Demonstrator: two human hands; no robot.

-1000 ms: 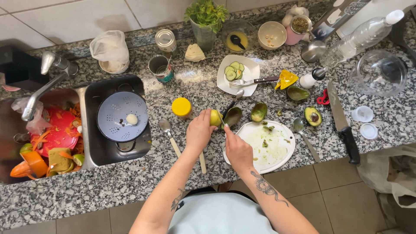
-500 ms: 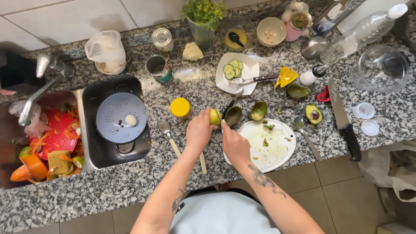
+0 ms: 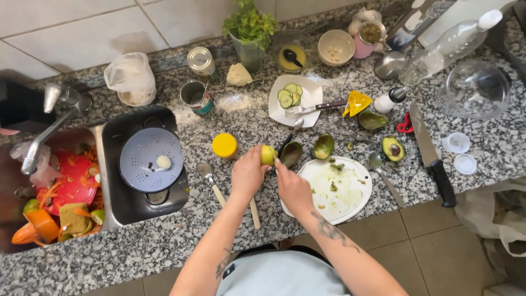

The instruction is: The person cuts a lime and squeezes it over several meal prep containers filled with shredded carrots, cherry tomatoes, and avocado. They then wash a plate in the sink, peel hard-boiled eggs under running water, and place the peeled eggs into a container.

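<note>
1. Avocado half (image 3: 268, 154), yellow-green, gripped in my left hand (image 3: 247, 174) above the granite desk (image 3: 164, 246), just left of the white plate (image 3: 359, 205).
2. Right hand (image 3: 293, 189) closed around a dark-handled tool (image 3: 286, 143) whose tip meets the avocado half; can't tell if it is a spoon or a knife.
3. Empty avocado skin (image 3: 291, 154) lies just right of the fruit, touching the plate's far rim.
4. Yellow lid (image 3: 224, 145) sits left of my left hand.
5. Big knife (image 3: 433, 158) lies well right.
</note>
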